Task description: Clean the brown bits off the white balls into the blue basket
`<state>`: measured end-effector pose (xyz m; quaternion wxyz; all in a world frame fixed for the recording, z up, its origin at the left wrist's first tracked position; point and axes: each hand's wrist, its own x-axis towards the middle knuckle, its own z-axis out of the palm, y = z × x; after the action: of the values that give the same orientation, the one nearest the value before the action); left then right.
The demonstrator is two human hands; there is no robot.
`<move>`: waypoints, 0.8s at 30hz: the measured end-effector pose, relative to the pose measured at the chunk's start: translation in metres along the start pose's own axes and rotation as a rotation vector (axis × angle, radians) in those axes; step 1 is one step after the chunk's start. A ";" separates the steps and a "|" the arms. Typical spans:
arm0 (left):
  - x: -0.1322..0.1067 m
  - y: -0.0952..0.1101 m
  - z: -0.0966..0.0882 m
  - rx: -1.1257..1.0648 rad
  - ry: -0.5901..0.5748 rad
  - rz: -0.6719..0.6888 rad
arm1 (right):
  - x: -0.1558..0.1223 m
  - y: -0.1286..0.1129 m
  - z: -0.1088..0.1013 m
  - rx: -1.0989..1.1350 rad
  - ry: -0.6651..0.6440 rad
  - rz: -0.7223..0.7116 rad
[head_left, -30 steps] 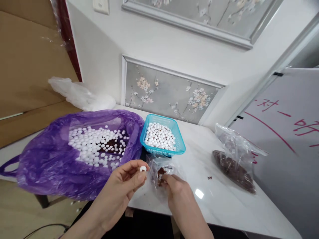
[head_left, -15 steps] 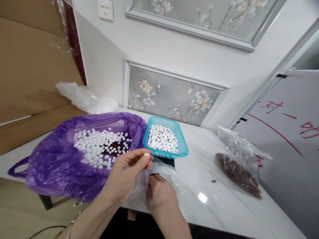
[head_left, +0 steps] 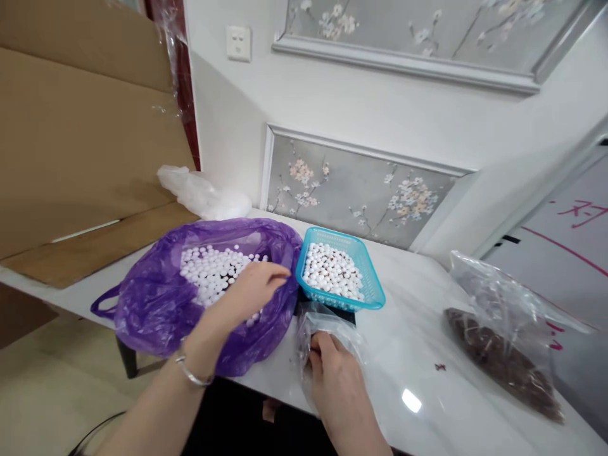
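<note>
My left hand, with a bracelet at its wrist, is over the right side of a purple plastic bag. Under it lie many small white balls in the bag. Its fingers bend downward and their tips are hidden, so whether they hold a ball cannot be seen. Inside the mouth of a clear plastic bag at the table's front edge is my right hand. Those fingers are curled together, and what they pinch is hidden. Just beyond stands a blue plastic basket of similar white balls.
A clear bag of dark brown pieces lies on the right of the white table. Tiny dark bits are nearby. Cardboard stands at left, and a whitish plastic bag sits against the wall.
My left hand has moved from beside the clear bag back over the purple bag; the white ball it pinched is out of sight. My right hand stays in the clear bag. The view has shifted left.
</note>
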<state>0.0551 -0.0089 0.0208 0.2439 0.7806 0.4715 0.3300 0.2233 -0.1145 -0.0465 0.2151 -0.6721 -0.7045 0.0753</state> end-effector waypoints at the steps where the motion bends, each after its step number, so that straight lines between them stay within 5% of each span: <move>1: -0.006 -0.010 -0.011 0.043 -0.020 -0.015 | -0.001 0.000 -0.001 0.005 0.003 0.001; 4: -0.021 -0.035 -0.032 0.138 -0.088 -0.044 | -0.002 -0.002 -0.004 0.015 0.006 -0.006; 8: -0.036 -0.046 -0.027 0.215 -0.136 -0.049 | -0.004 -0.001 -0.008 0.024 0.001 -0.017; 12: -0.042 -0.043 -0.014 0.246 -0.196 -0.036 | -0.011 0.008 -0.011 0.071 0.032 -0.027; 18: -0.039 -0.045 -0.011 0.268 -0.218 -0.015 | -0.018 0.015 -0.019 0.541 0.268 0.003; 24: -0.040 -0.023 -0.012 0.155 -0.078 0.000 | -0.020 0.008 -0.027 0.859 0.177 0.208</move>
<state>0.0192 -0.0336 0.0013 0.2010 0.8093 0.4857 0.2621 0.2419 -0.1388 -0.0295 0.5254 -0.5930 -0.5168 0.3243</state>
